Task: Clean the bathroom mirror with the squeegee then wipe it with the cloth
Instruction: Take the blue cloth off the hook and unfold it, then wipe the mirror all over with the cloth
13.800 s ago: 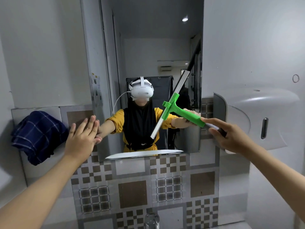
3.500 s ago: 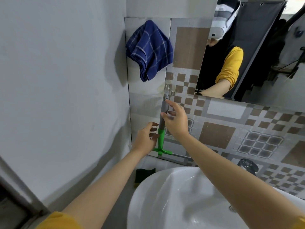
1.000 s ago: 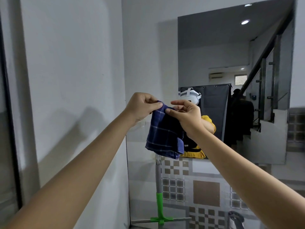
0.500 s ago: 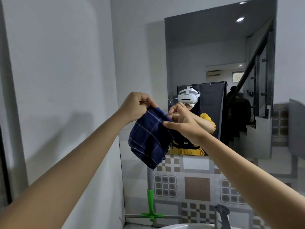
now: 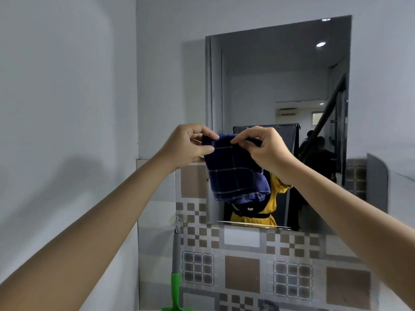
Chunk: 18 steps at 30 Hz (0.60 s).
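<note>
up in front of the mirror (image 5: pixel 278 86), both hands hold the cloth (image 5: pixel 235 171) by its top edge. the left hand (image 5: pixel 186 147) pinches the left corner between thumb and curled fingers, and the right hand (image 5: pixel 267 149) pinches the edge a little to the right, thumb and forefinger closed on the fabric. the cloth is dark navy with thin pale lines crossing into a check; it hangs folded over on itself, its lower hem bunched and curling, covering the mirror's lower left part. below, the squeegee (image 5: pixel 176 272) hangs by its grey shaft from a hook (image 5: pixel 179 221) on the patterned tile wall (image 5: pixel 242 272), green lower handle and head pointing down, left of the mirror and well apart from the hands.
</note>
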### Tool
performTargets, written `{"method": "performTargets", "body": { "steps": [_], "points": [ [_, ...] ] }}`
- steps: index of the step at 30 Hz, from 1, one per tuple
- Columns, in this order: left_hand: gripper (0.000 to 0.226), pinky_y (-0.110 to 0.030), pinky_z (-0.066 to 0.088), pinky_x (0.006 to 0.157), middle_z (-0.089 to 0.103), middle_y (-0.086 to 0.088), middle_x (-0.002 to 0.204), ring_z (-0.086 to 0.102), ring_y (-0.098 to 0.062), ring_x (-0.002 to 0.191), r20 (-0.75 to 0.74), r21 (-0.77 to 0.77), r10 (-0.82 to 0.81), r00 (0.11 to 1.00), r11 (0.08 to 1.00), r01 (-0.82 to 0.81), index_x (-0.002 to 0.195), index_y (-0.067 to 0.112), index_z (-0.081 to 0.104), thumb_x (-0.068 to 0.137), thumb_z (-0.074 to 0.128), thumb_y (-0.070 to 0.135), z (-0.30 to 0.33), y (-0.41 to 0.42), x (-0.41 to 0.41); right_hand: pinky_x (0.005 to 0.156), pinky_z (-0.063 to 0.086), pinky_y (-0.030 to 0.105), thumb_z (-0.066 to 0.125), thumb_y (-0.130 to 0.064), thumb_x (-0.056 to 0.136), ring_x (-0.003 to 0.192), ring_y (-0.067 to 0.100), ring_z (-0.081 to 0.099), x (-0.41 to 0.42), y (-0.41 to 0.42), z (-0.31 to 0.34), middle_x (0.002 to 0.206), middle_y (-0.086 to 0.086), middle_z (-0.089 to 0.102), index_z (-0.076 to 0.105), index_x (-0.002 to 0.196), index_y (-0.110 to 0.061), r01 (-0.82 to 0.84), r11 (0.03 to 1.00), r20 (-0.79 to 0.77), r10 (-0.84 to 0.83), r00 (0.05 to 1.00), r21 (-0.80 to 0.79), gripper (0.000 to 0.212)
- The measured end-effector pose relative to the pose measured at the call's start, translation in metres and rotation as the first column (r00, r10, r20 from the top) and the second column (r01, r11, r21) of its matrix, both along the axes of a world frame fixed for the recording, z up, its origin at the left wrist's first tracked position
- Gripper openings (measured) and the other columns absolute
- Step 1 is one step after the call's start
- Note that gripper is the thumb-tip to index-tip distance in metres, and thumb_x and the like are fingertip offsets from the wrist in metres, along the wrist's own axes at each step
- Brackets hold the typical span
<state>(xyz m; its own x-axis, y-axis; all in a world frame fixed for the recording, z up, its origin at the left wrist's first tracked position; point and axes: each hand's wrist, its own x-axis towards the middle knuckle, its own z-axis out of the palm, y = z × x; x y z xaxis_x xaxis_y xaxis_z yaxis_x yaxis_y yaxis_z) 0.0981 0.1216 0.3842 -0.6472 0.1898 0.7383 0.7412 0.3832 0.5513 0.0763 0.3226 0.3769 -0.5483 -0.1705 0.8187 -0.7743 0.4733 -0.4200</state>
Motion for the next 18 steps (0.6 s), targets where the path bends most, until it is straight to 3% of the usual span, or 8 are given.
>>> {"method": "performTargets", "body": {
  "steps": [3, 5, 8, 10, 13, 16, 18],
  "points": [
    [0.016, -0.033, 0.059, 0.068, 0.07, -0.012, 0.089, 0.069, -0.026, 0.083, -0.052, 0.066, 0.038, 0.998, 0.997, -0.035, 0.088, 0.009, 0.069, 0.08, 0.065, -0.004, 0.006, 0.02, -0.011, 0.093, 0.049, 0.033, 0.056, -0.009, 0.092, 0.098, 0.016, 0.055, -0.004, 0.013, 0.002, 0.108, 0.005, 0.06, 0.073, 0.104, -0.019, 0.074, 0.996, -0.048, -0.071, 0.996, 0.049, 0.023],
    [0.016, -0.037, 0.059, 0.073, 0.071, -0.013, 0.087, 0.068, -0.028, 0.082, -0.073, 0.095, 0.069, 0.995, 0.994, -0.062, 0.088, 0.009, 0.071, 0.08, 0.063, -0.004, 0.013, 0.033, -0.019, 0.093, 0.045, 0.024, 0.062, -0.021, 0.09, 0.098, 0.012, 0.05, -0.007, 0.018, -0.005, 0.112, 0.006, 0.053, 0.067, 0.114, -0.02, 0.099, 0.991, -0.062, -0.093, 0.994, 0.09, 0.025],
    [0.019, -0.031, 0.055, 0.074, 0.069, -0.002, 0.081, 0.065, -0.016, 0.075, -0.109, 0.058, 0.104, 0.989, 0.993, -0.099, 0.089, 0.01, 0.071, 0.081, 0.06, -0.004, 0.023, 0.048, -0.032, 0.102, 0.041, 0.044, 0.064, -0.06, 0.075, 0.115, 0.02, 0.043, -0.019, 0.02, -0.02, 0.123, 0.002, 0.039, 0.051, 0.128, -0.033, 0.214, 0.967, -0.074, -0.206, 0.976, 0.136, 0.061],
    [0.02, -0.029, 0.055, 0.074, 0.068, 0.002, 0.079, 0.064, -0.014, 0.075, -0.118, 0.043, 0.104, 0.988, 0.994, -0.099, 0.09, 0.011, 0.071, 0.082, 0.059, -0.003, 0.031, 0.054, -0.038, 0.11, 0.024, 0.056, 0.06, -0.071, 0.07, 0.13, 0.03, 0.028, -0.029, 0.015, -0.028, 0.139, 0.003, 0.025, 0.036, 0.135, -0.046, 0.334, 0.93, -0.049, -0.331, 0.942, 0.155, 0.073],
    [0.022, -0.03, 0.055, 0.076, 0.068, 0.004, 0.08, 0.065, -0.014, 0.078, -0.128, 0.034, 0.08, 0.989, 0.997, -0.076, 0.09, 0.011, 0.071, 0.083, 0.057, -0.004, 0.044, 0.057, -0.049, 0.112, 0.017, 0.059, 0.06, -0.074, 0.067, 0.139, 0.033, 0.017, -0.044, -0.001, -0.034, 0.15, 0.002, 0.008, 0.021, 0.137, -0.056, 0.251, 0.968, 0.05, -0.251, 0.967, 0.0, 0.083],
    [0.024, -0.03, 0.054, 0.079, 0.069, 0.004, 0.081, 0.065, -0.011, 0.078, -0.15, 0.039, 0.019, 0.989, 0.999, -0.014, 0.09, 0.012, 0.071, 0.084, 0.056, -0.005, 0.058, 0.056, -0.058, 0.111, 0.026, 0.055, 0.059, -0.077, 0.059, 0.138, 0.032, 0.022, -0.057, -0.02, -0.036, 0.152, 0.001, 0.004, 0.012, 0.135, -0.063, 0.157, 0.967, -0.008, -0.161, 0.987, -0.202, 0.09],
    [0.025, -0.031, 0.055, 0.083, 0.069, 0.004, 0.084, 0.066, -0.012, 0.083, -0.171, 0.04, -0.016, 0.985, 0.999, 0.023, 0.089, 0.014, 0.071, 0.084, 0.056, -0.004, 0.069, 0.052, -0.063, 0.113, 0.026, 0.051, 0.065, -0.065, 0.067, 0.14, 0.031, 0.019, -0.065, -0.033, -0.029, 0.153, 0.003, -0.002, 0.013, 0.138, -0.059, 0.116, 0.948, -0.066, -0.141, 0.988, -0.297, 0.089]
  ]
}}
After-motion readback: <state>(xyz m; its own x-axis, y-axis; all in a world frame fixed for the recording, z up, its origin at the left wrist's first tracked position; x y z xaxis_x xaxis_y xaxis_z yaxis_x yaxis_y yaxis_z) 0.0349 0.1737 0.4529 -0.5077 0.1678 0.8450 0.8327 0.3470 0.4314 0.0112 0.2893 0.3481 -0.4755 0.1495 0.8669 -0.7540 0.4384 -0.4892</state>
